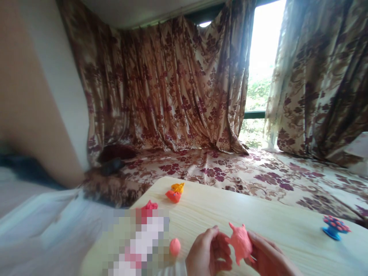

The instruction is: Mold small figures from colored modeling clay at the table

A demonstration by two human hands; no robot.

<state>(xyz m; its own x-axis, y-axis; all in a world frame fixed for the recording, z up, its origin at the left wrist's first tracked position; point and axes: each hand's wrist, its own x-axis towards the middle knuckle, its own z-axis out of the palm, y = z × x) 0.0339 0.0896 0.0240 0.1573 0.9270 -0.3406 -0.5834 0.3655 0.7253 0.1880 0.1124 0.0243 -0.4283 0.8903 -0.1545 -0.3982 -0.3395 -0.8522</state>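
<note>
A pink modelling-clay figure (240,242) with small pointed limbs is held up over the table. My right hand (268,256) grips it from the right side, fingers against its edge. Just left of it is my left hand (209,251), its fingers loosely bent and the thumb apart from them. One limb of the figure reaches the left fingertips; whether they touch is hard to tell. A pink clay ball (174,247) lies on the table beside my left hand.
The pale wooden table (212,207) carries an orange clay piece (173,196), a yellow one (178,187), a red one (151,206) and a blue clay stand with pink dots (335,227). A pixelated patch covers the left side. Floral curtains (178,88) hang behind.
</note>
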